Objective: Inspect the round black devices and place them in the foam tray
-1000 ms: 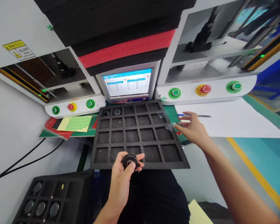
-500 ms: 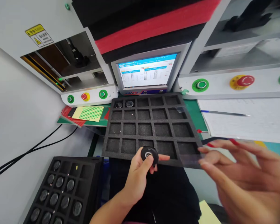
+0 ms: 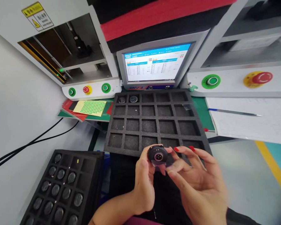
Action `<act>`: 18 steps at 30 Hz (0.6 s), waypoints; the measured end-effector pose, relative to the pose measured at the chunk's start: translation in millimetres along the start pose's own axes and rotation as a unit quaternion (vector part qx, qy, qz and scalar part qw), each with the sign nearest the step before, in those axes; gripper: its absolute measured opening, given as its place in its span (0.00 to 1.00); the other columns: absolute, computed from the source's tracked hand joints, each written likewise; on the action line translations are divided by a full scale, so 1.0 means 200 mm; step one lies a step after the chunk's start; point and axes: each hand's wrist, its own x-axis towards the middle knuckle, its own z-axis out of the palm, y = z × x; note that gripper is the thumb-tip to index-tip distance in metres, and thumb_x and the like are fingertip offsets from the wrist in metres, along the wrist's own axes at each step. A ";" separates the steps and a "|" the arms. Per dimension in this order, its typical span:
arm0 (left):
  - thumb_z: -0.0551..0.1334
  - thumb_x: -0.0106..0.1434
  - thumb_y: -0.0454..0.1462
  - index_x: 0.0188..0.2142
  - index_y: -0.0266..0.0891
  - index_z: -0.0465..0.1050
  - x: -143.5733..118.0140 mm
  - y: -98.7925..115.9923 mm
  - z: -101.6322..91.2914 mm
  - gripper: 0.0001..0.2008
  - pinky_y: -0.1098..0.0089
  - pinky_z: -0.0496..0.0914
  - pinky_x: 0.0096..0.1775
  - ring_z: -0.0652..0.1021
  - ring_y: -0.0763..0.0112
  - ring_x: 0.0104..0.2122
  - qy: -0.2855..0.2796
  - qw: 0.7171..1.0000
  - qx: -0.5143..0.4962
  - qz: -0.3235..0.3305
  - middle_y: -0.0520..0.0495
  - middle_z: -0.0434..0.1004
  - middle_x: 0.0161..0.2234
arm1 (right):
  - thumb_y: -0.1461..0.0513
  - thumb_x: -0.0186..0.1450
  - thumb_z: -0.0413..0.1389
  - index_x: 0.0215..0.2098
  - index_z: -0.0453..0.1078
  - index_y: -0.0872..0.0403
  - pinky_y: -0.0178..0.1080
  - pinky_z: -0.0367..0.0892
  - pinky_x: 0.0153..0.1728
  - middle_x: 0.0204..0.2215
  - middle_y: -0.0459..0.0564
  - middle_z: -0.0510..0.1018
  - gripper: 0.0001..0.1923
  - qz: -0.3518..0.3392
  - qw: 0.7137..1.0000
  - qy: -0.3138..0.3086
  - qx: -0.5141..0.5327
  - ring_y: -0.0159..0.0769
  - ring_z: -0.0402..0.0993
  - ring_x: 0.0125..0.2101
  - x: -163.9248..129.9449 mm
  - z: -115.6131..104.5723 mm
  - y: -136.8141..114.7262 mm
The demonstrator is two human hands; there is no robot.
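Observation:
My left hand (image 3: 144, 184) is closed around a round black smartwatch body (image 3: 157, 154), held over the near edge of a foam tray (image 3: 149, 126). The back of the watch faces up, with a ring and small metal contacts in its centre. Close against its right side is my right hand (image 3: 199, 187), thumb and index finger pinching a small piece of clear film (image 3: 169, 162). That film reaches the lower edge of the watch; whether it sticks there I cannot tell. Two round watch bodies (image 3: 133, 99) lie in the tray's far left compartments.
A second foam tray (image 3: 84, 181) at lower left holds several watch bodies. Behind the main tray stand a monitor (image 3: 154, 67) and machines with green and red buttons (image 3: 259, 78). A pen (image 3: 234, 112) rests on paper at right; a sticker sheet (image 3: 91, 107) lies at left.
My right hand has moved left with the clear film, up to the watch body. My left hand has shifted slightly right, and its thumb has come off the centre of the watch's back.

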 end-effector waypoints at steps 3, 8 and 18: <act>0.52 0.68 0.57 0.49 0.42 0.74 -0.01 -0.01 -0.01 0.26 0.67 0.72 0.39 0.78 0.62 0.42 -0.014 0.999 0.026 0.030 0.44 0.80 0.46 | 0.71 0.58 0.64 0.48 0.69 0.44 0.34 0.76 0.40 0.43 0.43 0.74 0.24 0.007 1.000 0.000 -0.001 0.22 0.77 0.25 0.00 0.01 0.01; 0.55 0.70 0.50 0.53 0.43 0.71 -0.01 -0.01 -0.02 0.19 0.66 0.72 0.49 0.78 0.62 0.49 -0.055 0.990 0.085 0.096 0.44 0.79 0.49 | 0.71 0.56 0.65 0.49 0.67 0.45 0.36 0.75 0.46 0.43 0.43 0.75 0.26 0.003 0.999 0.020 -0.030 0.23 0.78 0.27 0.00 0.03 0.04; 0.54 0.72 0.47 0.48 0.39 0.73 -0.03 -0.01 -0.01 0.17 0.72 0.74 0.36 0.80 0.64 0.46 0.009 0.978 0.198 0.062 0.41 0.81 0.46 | 0.67 0.52 0.68 0.50 0.63 0.47 0.36 0.70 0.45 0.40 0.41 0.70 0.30 -0.106 0.973 0.085 -0.187 0.23 0.72 0.26 0.02 0.02 0.09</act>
